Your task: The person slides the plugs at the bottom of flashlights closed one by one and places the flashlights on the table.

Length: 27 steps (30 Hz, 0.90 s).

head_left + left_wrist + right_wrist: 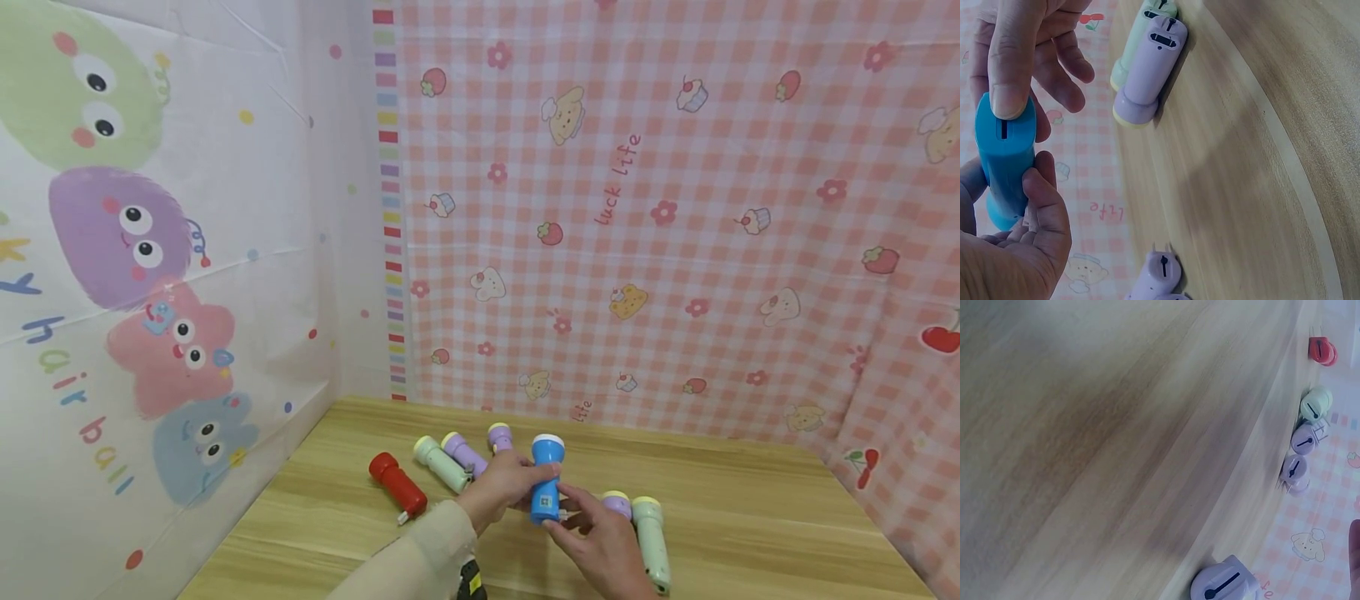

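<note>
A blue flashlight with a white rim stands upright between both hands, lens end up. My left hand grips its body, thumb across the front. At its lower end, my right hand pinches it with thumb and fingertips, and a small white part shows beside those fingers. In the left wrist view the right thumb rests on the slotted tail of the blue flashlight, while the left fingers curl around its body. Only a sliver of a hand enters the right wrist view at its right edge.
Left of the hands lie a red flashlight, a green flashlight and purple flashlights, some with prongs out. Right of them lie a purple flashlight and a green flashlight. Patterned cloth hangs behind the wooden table.
</note>
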Each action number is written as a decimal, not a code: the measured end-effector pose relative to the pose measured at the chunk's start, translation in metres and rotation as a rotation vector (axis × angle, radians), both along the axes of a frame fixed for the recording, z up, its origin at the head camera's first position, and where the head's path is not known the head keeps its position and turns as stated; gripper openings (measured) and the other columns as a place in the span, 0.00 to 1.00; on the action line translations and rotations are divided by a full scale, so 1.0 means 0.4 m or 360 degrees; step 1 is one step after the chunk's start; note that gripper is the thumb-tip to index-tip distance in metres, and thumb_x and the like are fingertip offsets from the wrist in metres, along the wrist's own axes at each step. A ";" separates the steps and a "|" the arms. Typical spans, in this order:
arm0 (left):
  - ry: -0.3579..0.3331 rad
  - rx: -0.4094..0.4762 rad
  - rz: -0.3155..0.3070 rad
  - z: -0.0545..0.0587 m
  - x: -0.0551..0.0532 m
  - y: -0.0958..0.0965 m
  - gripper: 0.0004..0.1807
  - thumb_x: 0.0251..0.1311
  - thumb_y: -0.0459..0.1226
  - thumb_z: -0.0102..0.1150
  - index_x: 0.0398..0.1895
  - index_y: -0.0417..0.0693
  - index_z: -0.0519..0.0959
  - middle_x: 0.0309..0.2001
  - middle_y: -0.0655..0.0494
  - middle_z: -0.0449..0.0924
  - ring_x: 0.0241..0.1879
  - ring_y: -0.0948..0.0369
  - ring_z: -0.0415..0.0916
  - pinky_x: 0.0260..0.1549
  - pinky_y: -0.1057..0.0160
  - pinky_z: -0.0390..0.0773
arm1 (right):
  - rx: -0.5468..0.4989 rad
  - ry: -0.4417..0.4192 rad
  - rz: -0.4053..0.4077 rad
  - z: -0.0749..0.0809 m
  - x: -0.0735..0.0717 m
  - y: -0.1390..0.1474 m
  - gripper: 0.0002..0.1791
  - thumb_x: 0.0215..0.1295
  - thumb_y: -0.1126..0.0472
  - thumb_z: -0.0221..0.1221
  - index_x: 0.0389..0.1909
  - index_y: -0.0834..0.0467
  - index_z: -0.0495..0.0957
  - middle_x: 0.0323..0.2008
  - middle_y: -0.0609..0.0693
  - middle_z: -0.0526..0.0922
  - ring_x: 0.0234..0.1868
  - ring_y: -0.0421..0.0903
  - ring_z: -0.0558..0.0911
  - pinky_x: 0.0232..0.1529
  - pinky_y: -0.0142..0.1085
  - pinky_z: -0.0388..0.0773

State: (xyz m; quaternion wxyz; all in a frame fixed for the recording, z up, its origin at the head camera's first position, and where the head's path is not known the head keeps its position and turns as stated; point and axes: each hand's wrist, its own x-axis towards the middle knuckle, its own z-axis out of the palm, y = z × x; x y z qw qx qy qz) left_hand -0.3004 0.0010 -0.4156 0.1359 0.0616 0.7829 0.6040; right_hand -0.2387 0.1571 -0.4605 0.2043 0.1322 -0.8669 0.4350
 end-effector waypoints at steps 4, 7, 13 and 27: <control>0.0005 0.0011 0.0021 -0.002 -0.002 0.003 0.23 0.64 0.47 0.65 0.41 0.31 0.78 0.31 0.48 0.82 0.31 0.58 0.84 0.32 0.58 0.85 | 0.0011 0.0017 -0.0032 0.001 0.002 -0.004 0.25 0.53 0.56 0.75 0.53 0.55 0.81 0.34 0.46 0.87 0.28 0.34 0.83 0.29 0.29 0.79; 0.0004 0.0026 0.0028 0.000 0.000 0.004 0.22 0.64 0.46 0.65 0.41 0.31 0.78 0.31 0.48 0.82 0.31 0.58 0.84 0.32 0.58 0.85 | 0.0006 0.0013 -0.0051 0.002 0.004 -0.007 0.25 0.52 0.56 0.75 0.52 0.55 0.81 0.34 0.45 0.87 0.27 0.34 0.83 0.28 0.29 0.79; 0.0005 0.0038 0.0021 0.003 0.004 0.006 0.22 0.64 0.46 0.65 0.40 0.31 0.78 0.32 0.48 0.82 0.31 0.58 0.84 0.33 0.58 0.85 | 0.0027 -0.0040 -0.0078 0.004 0.005 -0.010 0.26 0.54 0.53 0.74 0.53 0.55 0.79 0.33 0.43 0.86 0.27 0.34 0.82 0.28 0.30 0.79; 0.0000 0.0056 0.0087 0.000 0.005 0.011 0.23 0.63 0.45 0.66 0.42 0.28 0.78 0.32 0.47 0.81 0.31 0.56 0.84 0.32 0.58 0.85 | 0.0053 -0.0056 -0.0104 0.004 0.003 -0.013 0.28 0.52 0.53 0.75 0.54 0.54 0.79 0.33 0.42 0.85 0.27 0.33 0.82 0.28 0.30 0.78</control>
